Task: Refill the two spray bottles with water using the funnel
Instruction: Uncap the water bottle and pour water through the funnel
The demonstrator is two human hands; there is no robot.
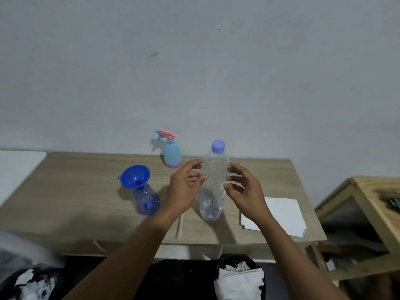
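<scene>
- A capped clear water bottle (pixel 213 180) stands upright on the wooden table (pixel 86 202).
- The left hand (pixel 184 187) and right hand (pixel 244 191) flank it, fingers spread open, barely touching it.
- A blue funnel (pixel 135 176) sits in an open spray bottle (pixel 147 201); the pink-topped spray bottle (pixel 172 153) stands behind.
- Likely next: grip, uncap, pour through the funnel.

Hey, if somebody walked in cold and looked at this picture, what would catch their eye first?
Probably the clear water bottle with its purple cap, upright mid-table between the left hand and right hand, whose fingers curl around it, seemingly open. Next, the blue funnel seated in the neck of a clear blue bottle to the left, and the blue-and-pink spray bottle by the wall.
</scene>
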